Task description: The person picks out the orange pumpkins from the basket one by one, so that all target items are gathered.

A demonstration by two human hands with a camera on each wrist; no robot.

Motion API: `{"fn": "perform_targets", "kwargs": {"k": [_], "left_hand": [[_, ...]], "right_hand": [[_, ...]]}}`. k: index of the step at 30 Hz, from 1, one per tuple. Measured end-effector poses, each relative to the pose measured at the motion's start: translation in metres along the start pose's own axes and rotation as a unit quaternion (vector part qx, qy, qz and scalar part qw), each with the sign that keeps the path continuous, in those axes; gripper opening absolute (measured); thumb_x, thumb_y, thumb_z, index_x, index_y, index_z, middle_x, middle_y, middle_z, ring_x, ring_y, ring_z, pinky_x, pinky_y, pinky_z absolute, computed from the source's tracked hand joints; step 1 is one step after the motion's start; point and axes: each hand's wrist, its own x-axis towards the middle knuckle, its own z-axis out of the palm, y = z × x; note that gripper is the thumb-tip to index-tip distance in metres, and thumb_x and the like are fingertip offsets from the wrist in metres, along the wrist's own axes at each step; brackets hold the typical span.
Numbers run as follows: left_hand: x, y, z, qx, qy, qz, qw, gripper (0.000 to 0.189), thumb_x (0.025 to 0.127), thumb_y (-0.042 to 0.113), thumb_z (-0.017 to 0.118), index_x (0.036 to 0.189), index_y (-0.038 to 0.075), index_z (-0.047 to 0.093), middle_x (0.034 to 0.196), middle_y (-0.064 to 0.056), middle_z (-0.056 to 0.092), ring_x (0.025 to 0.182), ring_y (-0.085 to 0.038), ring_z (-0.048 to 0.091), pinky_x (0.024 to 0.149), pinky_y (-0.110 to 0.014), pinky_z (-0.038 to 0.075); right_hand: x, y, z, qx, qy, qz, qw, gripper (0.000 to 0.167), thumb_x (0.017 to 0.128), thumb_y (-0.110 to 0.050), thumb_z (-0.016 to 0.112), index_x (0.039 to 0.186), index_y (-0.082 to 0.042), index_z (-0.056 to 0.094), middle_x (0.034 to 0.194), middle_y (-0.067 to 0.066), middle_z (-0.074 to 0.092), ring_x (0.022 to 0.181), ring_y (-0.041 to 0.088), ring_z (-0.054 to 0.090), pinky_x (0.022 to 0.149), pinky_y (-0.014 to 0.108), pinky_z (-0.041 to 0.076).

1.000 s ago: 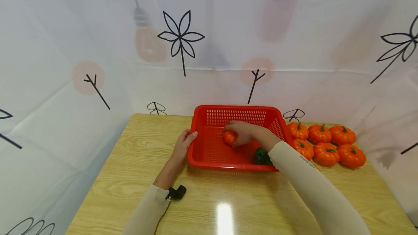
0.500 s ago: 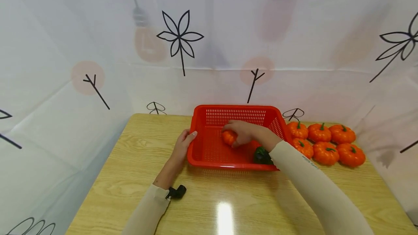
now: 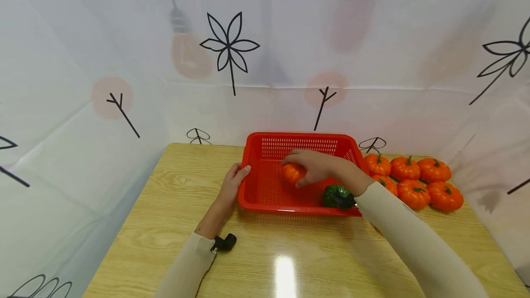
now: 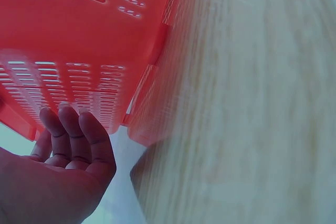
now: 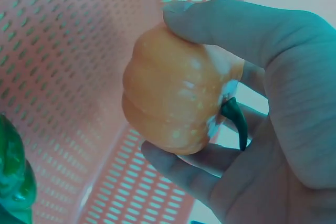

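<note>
My right hand (image 3: 311, 165) grips a small orange pumpkin (image 3: 293, 173) inside the red plastic basket (image 3: 271, 208). In the right wrist view the thumb and fingers wrap the pumpkin (image 5: 170, 90), and its green stem points toward the palm. A dark green pumpkin (image 3: 336, 196) sits in the basket's front right corner, partly covered by the right wrist. At the basket's left side my left hand (image 3: 230, 185) holds the rim, thumb over the top. From the left wrist view, the left hand's fingers (image 4: 76, 140) lie against the slotted outer wall.
Several orange pumpkins (image 3: 414, 195) stand in two rows on the wooden table (image 3: 186, 187), right of the basket. A white patterned cloth (image 3: 285, 49) hangs behind the table. The right sleeve passes in front of the nearest pumpkins.
My right wrist and forearm have shifted to the right, uncovering more of the green pumpkin. The orange pumpkin has moved only slightly in the right hand. The left hand stays on the rim.
</note>
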Motion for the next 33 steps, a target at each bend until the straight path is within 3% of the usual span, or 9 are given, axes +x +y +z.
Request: {"fn": "perform_targets", "kwargs": {"k": [8, 14, 20, 26, 33], "left_hand": [[-0.001, 0.001, 0.0, 0.002, 0.001, -0.002, 1.0, 0.055, 0.108, 0.043, 0.058, 0.147, 0.004, 0.05, 0.142, -0.025, 0.059, 0.121, -0.037, 0.064, 0.096, -0.035, 0.06], [-0.001, 0.002, 0.002, 0.004, 0.004, -0.006, 1.0, 0.055, 0.108, 0.042, 0.059, 0.147, 0.004, 0.051, 0.141, -0.026, 0.059, 0.122, -0.039, 0.063, 0.099, -0.038, 0.059], [-0.001, 0.003, 0.003, 0.001, 0.001, -0.002, 1.0, 0.054, 0.108, 0.041, 0.059, 0.147, 0.005, 0.051, 0.14, -0.026, 0.059, 0.121, -0.038, 0.063, 0.097, -0.037, 0.06], [-0.002, 0.002, 0.001, 0.0, 0.0, -0.003, 1.0, 0.054, 0.108, 0.043, 0.058, 0.147, 0.005, 0.05, 0.141, -0.025, 0.059, 0.122, -0.039, 0.063, 0.098, -0.038, 0.06], [-0.003, 0.004, 0.002, 0.009, 0.005, -0.005, 0.9999, 0.055, 0.108, 0.043, 0.058, 0.147, 0.004, 0.05, 0.141, -0.026, 0.059, 0.123, -0.041, 0.063, 0.102, -0.044, 0.058]], "right_hand": [[-0.023, -0.006, -0.008, 0.014, 0.039, -0.01, 0.9991, 0.064, 0.091, -0.021, 0.084, 0.15, -0.021, 0.058, 0.151, 0.005, 0.053, 0.138, 0.032, 0.049, 0.116, 0.059, 0.043], [-0.044, -0.013, -0.011, 0.023, 0.055, -0.015, 0.9981, 0.065, 0.092, -0.022, 0.083, 0.152, -0.024, 0.057, 0.153, 0.003, 0.051, 0.139, 0.03, 0.049, 0.116, 0.059, 0.043], [-0.066, -0.021, -0.01, 0.039, 0.094, -0.022, 0.9946, 0.066, 0.09, -0.02, 0.084, 0.151, -0.023, 0.057, 0.151, 0.005, 0.05, 0.129, 0.027, 0.053, 0.105, 0.053, 0.051], [-0.088, -0.026, -0.001, 0.032, 0.135, -0.039, 0.9895, 0.066, 0.09, -0.021, 0.085, 0.149, -0.024, 0.058, 0.149, 0.006, 0.047, 0.13, 0.027, 0.052, 0.103, 0.053, 0.052], [-0.114, -0.032, 0.016, 0.027, 0.182, -0.045, 0.9819, 0.071, 0.089, -0.021, 0.087, 0.151, -0.032, 0.055, 0.143, 0.001, 0.043, 0.117, 0.017, 0.051, 0.089, 0.035, 0.054]]}}
